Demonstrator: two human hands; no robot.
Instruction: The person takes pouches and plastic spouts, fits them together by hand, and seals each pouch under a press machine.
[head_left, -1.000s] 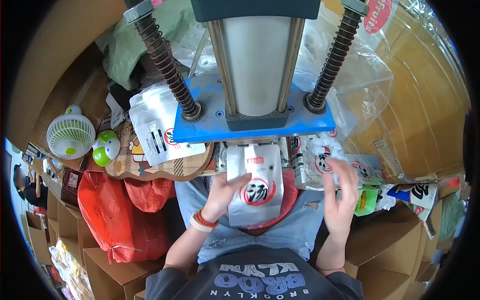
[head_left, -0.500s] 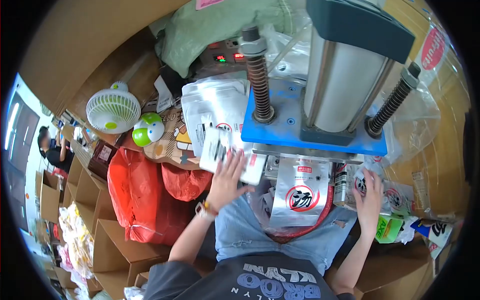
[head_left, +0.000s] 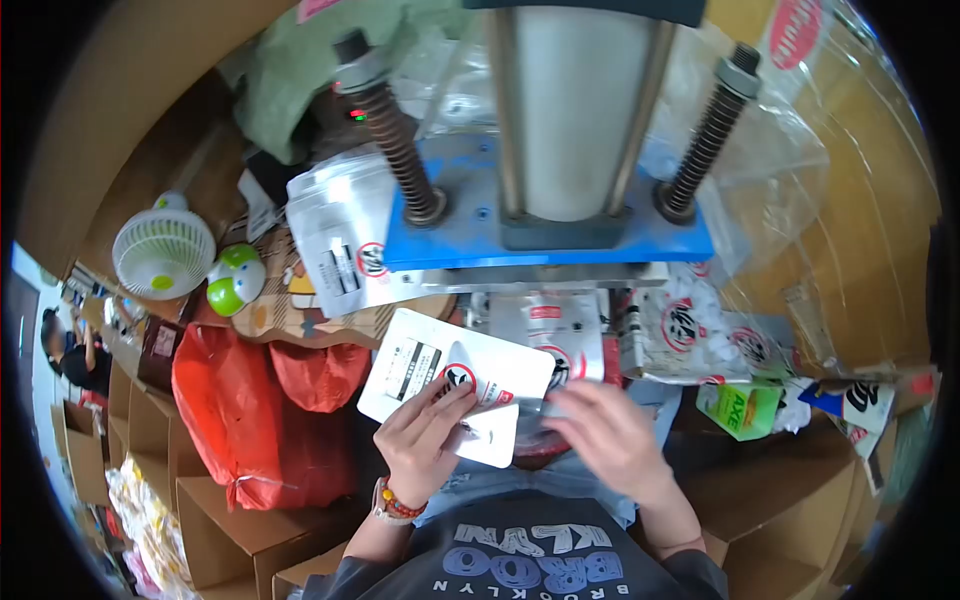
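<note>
- Head view: the red bag [head_left: 235, 420] hides its contents.
- The silver pouch [head_left: 425, 350], before the press [head_left: 560, 245], has its long axis sloping down rightward.
- Left hand [head_left: 420, 445]: fingers together across the pouch, thumb unclear.
- Right hand [head_left: 610, 435]: blurred, fingers loosely bent by its right edge; contact unclear.

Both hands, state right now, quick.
Left hand: closed on a printed pouch.
Right hand: blurred, fingers close to the pouch's edge; can't tell whether it grips anything.
</note>
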